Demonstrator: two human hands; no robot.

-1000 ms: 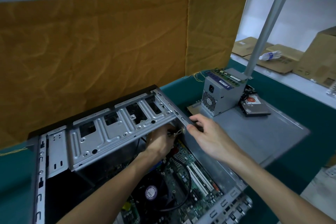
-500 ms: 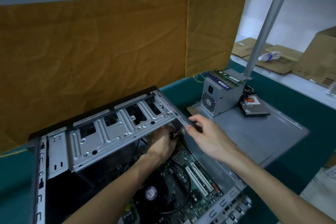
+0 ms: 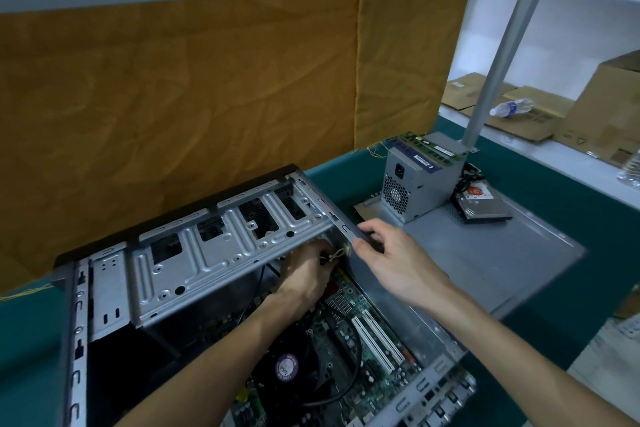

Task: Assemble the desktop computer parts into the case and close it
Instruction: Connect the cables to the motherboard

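Mid-assembly, by the look of it: apparently cable or connector work deep inside the open grey steel computer case (image 3: 221,263), lying on its side on the green-topped bench (image 3: 554,184).

Left hand (image 3: 304,274) reaching under the perforated silver drive-cage panel (image 3: 214,253), fingers curled around something small near a pale bundled wire tie (image 3: 337,255); exactly what is pinched cannot be told, the cage edge hiding the fingertips. Right hand (image 3: 391,253) gripping the case's upper side rail (image 3: 349,230), thumb below and fingers over the top, seemingly steadying the frame.

Next move likely calling for seating or routing that wire down toward the green motherboard (image 3: 349,333) without snagging the black looped cable (image 3: 346,378) by the round black CPU fan (image 3: 287,364). Care needed around sharp sheet-metal edges.

Much left undone: boxy grey power supply (image 3: 415,184) standing outside on the flat grey side panel (image 3: 485,253), with thin green memory sticks (image 3: 429,146) lying across its top, and a dark hard drive (image 3: 483,206) just beside it. Case wide open, white expansion slots (image 3: 377,340) bare.
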